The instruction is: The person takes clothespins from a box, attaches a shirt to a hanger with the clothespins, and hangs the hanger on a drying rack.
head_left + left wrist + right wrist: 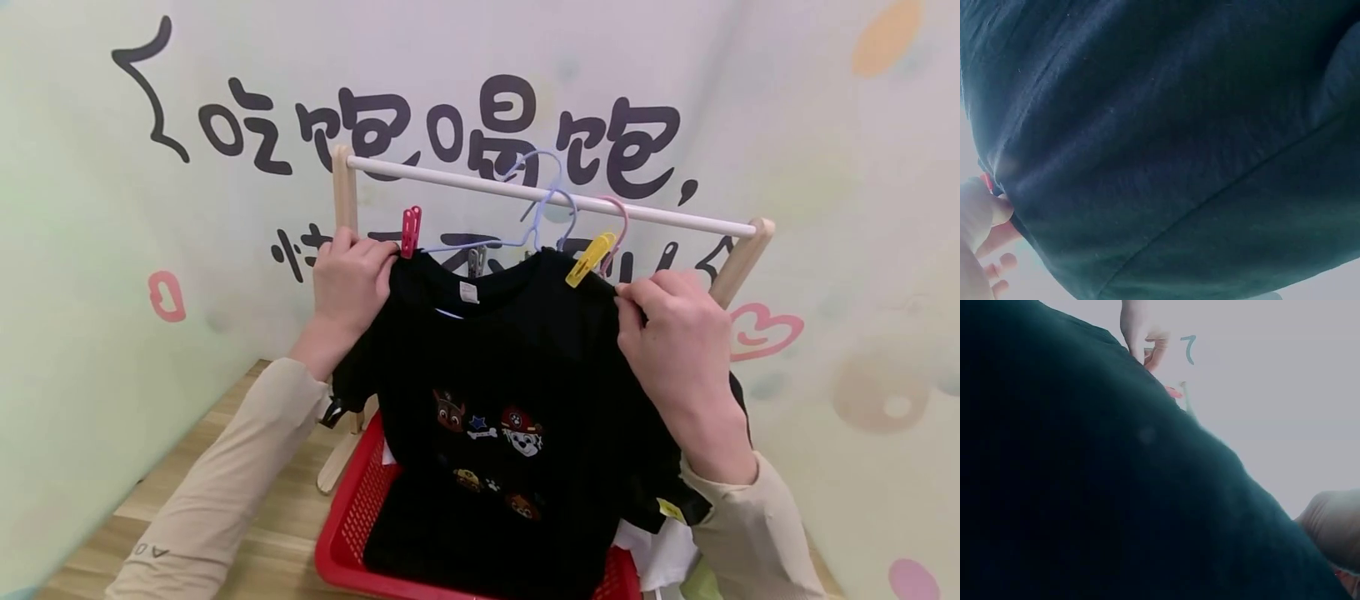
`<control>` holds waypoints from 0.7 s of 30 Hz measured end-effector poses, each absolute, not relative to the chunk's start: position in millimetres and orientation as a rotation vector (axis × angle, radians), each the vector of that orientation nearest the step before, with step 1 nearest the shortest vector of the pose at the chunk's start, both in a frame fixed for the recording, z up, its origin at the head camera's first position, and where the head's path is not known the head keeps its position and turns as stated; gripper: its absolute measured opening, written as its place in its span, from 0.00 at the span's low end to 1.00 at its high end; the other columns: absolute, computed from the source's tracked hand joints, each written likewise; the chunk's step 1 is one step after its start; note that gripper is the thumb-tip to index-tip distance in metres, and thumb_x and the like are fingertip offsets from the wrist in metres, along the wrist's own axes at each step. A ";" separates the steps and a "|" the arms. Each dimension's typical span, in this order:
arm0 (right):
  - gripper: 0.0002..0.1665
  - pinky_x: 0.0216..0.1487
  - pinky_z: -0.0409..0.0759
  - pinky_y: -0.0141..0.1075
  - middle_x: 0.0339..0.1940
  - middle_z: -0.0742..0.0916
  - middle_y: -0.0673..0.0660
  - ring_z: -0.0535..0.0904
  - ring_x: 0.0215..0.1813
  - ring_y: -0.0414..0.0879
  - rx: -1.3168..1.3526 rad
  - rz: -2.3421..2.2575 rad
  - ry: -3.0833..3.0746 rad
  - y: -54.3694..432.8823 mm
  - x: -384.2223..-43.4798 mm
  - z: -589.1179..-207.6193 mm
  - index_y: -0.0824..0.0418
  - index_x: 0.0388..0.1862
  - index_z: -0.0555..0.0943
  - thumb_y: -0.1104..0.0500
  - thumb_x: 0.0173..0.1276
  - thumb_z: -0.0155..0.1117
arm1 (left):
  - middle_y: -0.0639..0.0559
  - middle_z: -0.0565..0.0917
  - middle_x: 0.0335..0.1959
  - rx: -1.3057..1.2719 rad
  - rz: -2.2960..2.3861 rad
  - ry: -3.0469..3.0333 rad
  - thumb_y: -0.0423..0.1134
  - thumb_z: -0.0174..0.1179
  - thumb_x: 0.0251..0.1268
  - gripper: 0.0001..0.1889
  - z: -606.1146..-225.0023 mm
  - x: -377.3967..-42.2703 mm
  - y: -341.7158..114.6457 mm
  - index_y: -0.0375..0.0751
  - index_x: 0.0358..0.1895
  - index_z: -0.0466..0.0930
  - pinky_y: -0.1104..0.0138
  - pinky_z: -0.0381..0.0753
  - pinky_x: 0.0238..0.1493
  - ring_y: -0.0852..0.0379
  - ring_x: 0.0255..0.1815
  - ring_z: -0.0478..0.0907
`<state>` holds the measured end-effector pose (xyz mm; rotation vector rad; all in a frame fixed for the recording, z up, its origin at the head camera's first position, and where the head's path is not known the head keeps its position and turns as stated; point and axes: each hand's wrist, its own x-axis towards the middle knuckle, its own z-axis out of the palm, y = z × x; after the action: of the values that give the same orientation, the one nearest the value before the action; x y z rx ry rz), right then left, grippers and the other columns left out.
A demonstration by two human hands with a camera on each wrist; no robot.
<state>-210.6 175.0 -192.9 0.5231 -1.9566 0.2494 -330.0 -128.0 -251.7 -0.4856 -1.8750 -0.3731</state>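
A black short-sleeved T-shirt [570, 367] with cartoon dog faces hangs below a rail, front toward me. My left hand [348, 279] pinches its shoulder at the left, beside a red clothespin [410, 233]. At the other shoulder my right hand [678, 342] pinches the cloth, close to a yellow clothespin [591, 260]. A blue hanger [487, 245] shows behind the neckline, its lower part hidden by the shirt. Dark cloth fills most of both wrist views; the left hand [985, 219] appears at the left edge of its own view.
The white rail [450, 177] rests on wooden posts [742, 262]. A pink hanger hook [624, 218] and grey clips [477, 261] are behind the shirt. Below stands a red basket [347, 521] on a wooden surface [277, 508], with white cloth [663, 554] at its right. A printed backdrop [187, 225] stands behind.
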 end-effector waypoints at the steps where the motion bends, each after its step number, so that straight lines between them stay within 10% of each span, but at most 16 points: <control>1: 0.04 0.29 0.75 0.48 0.20 0.80 0.63 0.75 0.28 0.59 0.526 0.245 -1.972 175.2 -210.2 -193.7 0.71 0.25 0.84 0.71 0.57 0.64 | 0.42 0.85 0.31 -0.487 -0.363 -1.881 0.33 0.60 0.61 0.06 -253.4 -329.9 -128.4 0.33 0.36 0.84 0.52 0.68 0.31 0.41 0.34 0.70; 21: 0.10 0.36 0.77 0.47 0.32 0.83 0.65 0.74 0.34 0.59 0.656 0.228 -1.910 166.5 -210.6 -234.2 0.71 0.37 0.84 0.69 0.54 0.68 | 0.39 0.85 0.37 -0.470 -0.430 -2.143 0.33 0.60 0.58 0.09 -282.9 -316.3 -135.2 0.31 0.39 0.83 0.53 0.71 0.31 0.41 0.34 0.72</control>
<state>-210.6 166.5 -234.2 0.6562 -1.9097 0.2276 -316.3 -135.2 -282.9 -0.4702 -2.1427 -0.4297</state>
